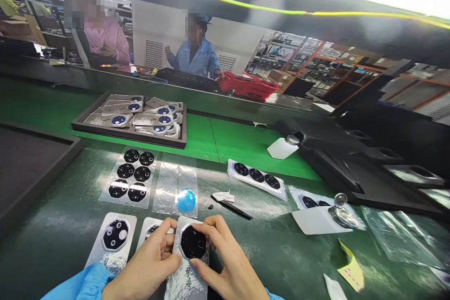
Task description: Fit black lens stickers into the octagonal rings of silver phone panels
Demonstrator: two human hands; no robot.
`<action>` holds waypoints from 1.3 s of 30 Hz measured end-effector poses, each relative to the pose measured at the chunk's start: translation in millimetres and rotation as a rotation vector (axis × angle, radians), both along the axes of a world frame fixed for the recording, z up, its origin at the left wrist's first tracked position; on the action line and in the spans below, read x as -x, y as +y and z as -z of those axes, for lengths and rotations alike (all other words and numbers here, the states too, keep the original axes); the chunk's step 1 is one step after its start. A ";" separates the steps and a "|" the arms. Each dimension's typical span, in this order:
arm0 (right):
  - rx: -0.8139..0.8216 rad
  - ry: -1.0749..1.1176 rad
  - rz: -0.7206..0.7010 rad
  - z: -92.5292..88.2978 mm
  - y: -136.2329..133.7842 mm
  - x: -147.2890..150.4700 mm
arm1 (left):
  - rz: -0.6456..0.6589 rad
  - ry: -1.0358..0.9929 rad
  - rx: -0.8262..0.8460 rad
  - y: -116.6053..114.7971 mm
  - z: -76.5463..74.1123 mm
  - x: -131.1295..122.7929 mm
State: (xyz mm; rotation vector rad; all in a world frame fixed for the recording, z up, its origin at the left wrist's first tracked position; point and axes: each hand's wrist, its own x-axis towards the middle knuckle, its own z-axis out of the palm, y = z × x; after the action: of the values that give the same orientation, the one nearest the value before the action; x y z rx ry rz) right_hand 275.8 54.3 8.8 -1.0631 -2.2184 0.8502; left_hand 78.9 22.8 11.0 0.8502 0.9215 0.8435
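Observation:
A silvery phone back cover (188, 274) with dark lettering lies in front of me, its upper part carrying a black octagonal lens piece (192, 243). My left hand (149, 258) grips the cover's left edge, thumb on top. With thumb and forefinger, my right hand (228, 262) pinches the lens piece at its right rim; whether it is stuck down, I cannot tell. To the left lies another cover (121, 239) with a black octagon showing several round openings. Between them, a further cover (149, 228) is partly hidden behind my left hand.
Beyond my hands lie a sheet of black octagons (131, 176), a clear film with a blue disc (185, 200), and black tweezers (235, 209). A tray (130, 136) holds stacked covers. White pump bottles (323, 221) stand right, near a yellow paper (351, 267). Two people work across the bench.

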 end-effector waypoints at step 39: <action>-0.339 -0.126 0.045 3.8 -3.5 10.2 | -0.013 0.328 -0.122 -10.9 10.9 7.2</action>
State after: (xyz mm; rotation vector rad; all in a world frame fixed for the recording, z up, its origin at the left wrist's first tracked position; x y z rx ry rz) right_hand 265.6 50.8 5.0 -1.0184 -2.3255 0.3761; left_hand 71.7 11.9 0.1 1.1111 1.1712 0.7896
